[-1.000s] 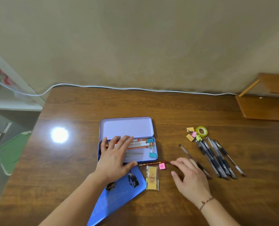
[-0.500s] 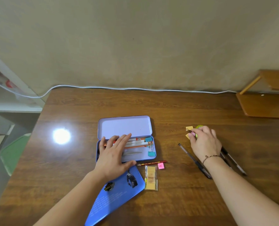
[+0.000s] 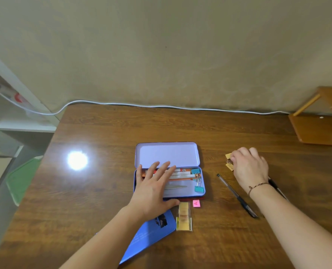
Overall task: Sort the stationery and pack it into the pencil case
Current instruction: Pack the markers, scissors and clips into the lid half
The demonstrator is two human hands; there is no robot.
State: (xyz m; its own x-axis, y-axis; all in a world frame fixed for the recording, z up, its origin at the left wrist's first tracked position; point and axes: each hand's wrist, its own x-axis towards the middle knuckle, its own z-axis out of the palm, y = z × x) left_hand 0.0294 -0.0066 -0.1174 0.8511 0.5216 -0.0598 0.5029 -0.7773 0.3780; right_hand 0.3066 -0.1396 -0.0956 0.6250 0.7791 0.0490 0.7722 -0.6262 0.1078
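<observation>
I have the left hand (image 3: 153, 188) lying flat and open, fingers spread, on the open lilac metal pencil case (image 3: 168, 158), which sits mid-table with its lid folded back toward the wall. Its long axis runs left to right across the brown wooden table (image 3: 106, 133), and the orange and white pens (image 3: 182, 174) inside lie along that same line, beside two teal binder clips (image 3: 198, 179) at the right end. My right hand (image 3: 248, 167) is cupped palm-down over the small clips well to the right of the case; two yellow binder clips (image 3: 229, 162) peek out at its fingertips, but I cannot tell whether the fingers have closed on anything. My worry is a fumbled pick-up: the clips are small and bunched, so a grab could take several at once and drop one on the way to the case. My forearm also hangs just over the loose black pen (image 3: 237, 195), which lies diagonally, tip toward the far left, and a careless sweep back could roll it. The clear packet of yellow sticky tabs (image 3: 184, 216) and the pink tag (image 3: 196, 203) lie just in front of the case.
</observation>
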